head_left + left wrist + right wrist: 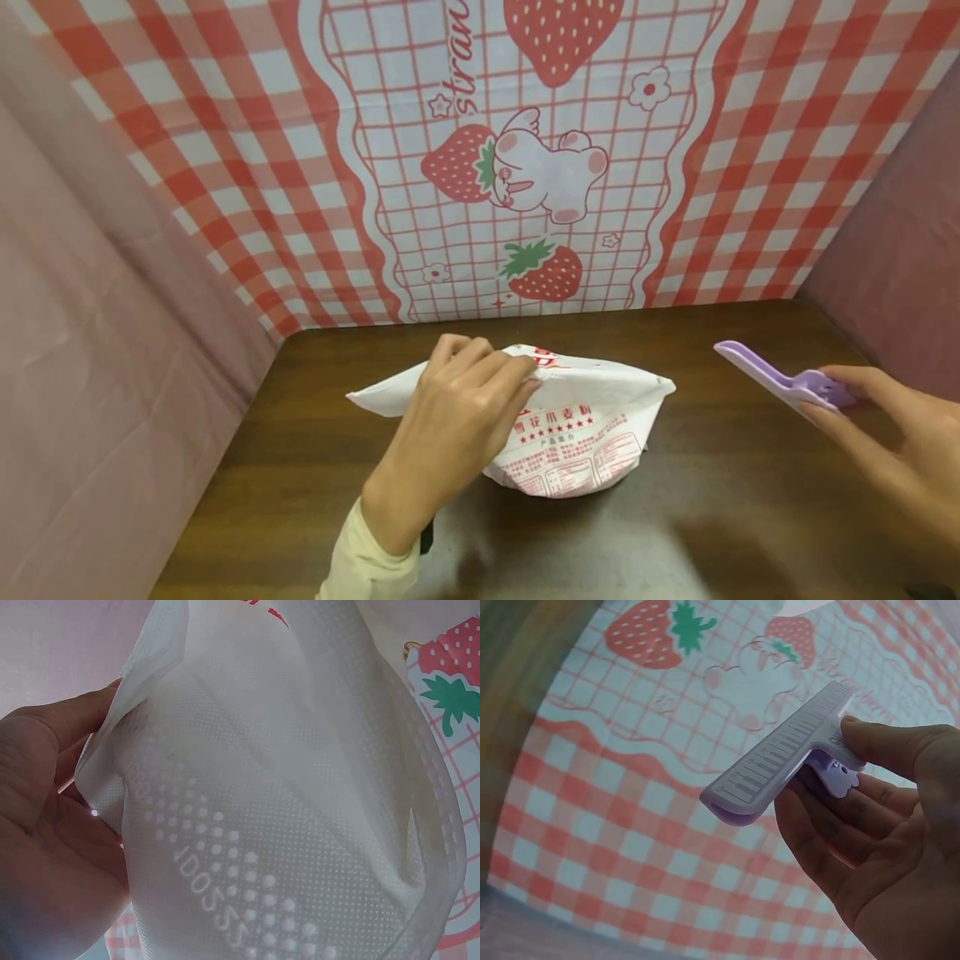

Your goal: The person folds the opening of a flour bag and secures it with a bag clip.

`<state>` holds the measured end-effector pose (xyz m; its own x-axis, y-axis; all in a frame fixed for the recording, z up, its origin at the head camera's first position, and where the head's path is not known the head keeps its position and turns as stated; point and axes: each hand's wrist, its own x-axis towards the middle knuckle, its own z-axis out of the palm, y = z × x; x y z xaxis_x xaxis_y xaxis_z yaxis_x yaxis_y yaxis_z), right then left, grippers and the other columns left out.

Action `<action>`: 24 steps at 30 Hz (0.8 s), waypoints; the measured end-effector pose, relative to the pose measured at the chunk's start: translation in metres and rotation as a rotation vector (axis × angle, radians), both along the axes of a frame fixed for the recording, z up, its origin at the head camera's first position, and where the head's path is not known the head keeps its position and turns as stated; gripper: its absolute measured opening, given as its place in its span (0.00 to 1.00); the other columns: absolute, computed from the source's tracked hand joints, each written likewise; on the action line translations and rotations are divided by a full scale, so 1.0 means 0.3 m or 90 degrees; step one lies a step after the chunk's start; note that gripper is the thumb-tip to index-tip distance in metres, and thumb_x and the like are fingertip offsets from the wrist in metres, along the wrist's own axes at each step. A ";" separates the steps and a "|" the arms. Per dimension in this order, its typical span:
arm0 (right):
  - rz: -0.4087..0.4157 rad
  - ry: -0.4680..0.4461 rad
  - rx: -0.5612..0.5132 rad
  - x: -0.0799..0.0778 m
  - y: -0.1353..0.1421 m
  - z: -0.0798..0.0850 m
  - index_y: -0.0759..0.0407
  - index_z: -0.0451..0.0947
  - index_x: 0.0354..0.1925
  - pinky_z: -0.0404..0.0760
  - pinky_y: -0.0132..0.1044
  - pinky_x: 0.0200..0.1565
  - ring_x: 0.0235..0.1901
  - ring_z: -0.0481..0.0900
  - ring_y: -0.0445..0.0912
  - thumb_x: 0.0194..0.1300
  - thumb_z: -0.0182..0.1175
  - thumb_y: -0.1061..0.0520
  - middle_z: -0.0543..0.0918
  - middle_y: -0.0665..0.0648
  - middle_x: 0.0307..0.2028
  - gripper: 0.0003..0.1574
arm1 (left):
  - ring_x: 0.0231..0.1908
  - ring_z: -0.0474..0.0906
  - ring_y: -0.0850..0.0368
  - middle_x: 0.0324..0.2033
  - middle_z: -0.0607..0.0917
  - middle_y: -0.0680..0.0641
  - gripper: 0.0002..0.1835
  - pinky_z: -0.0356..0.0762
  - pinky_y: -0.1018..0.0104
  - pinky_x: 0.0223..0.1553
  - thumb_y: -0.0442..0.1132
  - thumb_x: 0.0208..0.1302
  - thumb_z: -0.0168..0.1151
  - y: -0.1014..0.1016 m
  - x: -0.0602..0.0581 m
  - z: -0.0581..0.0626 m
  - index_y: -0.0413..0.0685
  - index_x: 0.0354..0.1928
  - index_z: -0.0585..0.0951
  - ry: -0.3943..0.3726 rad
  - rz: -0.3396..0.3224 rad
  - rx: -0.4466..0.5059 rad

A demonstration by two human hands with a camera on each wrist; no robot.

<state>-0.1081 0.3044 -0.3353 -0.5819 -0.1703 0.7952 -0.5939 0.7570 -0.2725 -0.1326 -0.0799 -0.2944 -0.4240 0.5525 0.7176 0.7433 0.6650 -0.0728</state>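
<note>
A white flour bag [570, 433] with red printing stands on the dark wooden table, its top edge folded over. My left hand [468, 400] grips that folded top near its middle. In the left wrist view, the thumb and fingers of the left hand [67, 817] pinch the white bag [247, 765] at its edge. Off to the right, my right hand [900, 442] holds a purple bag clip [787, 383] above the table. The right wrist view shows the long clip [780, 754] pinched at its handle between thumb and fingers of the right hand [877, 825].
The brown wooden table [300, 467] ends at the back against a red-and-white checked cloth [315, 167] with strawberry prints. Pink curtains [97, 375] hang at the left side, and a pinkish cloth [892, 225] closes off the right.
</note>
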 end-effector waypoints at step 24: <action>-0.009 0.027 0.086 -0.037 -0.137 0.130 0.62 0.84 0.44 0.67 0.21 0.31 0.26 0.66 0.23 0.66 0.55 0.28 0.85 0.54 0.30 0.40 | 0.31 0.75 0.58 0.30 0.86 0.53 0.06 0.71 0.62 0.44 0.41 0.70 0.62 0.002 0.003 0.003 0.47 0.40 0.85 0.002 0.009 -0.004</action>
<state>-0.1193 0.2633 -0.2963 -0.5517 -0.2690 0.7895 -0.5915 0.7936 -0.1429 -0.1315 -0.0793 -0.2936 -0.4299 0.5506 0.7156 0.7337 0.6750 -0.0785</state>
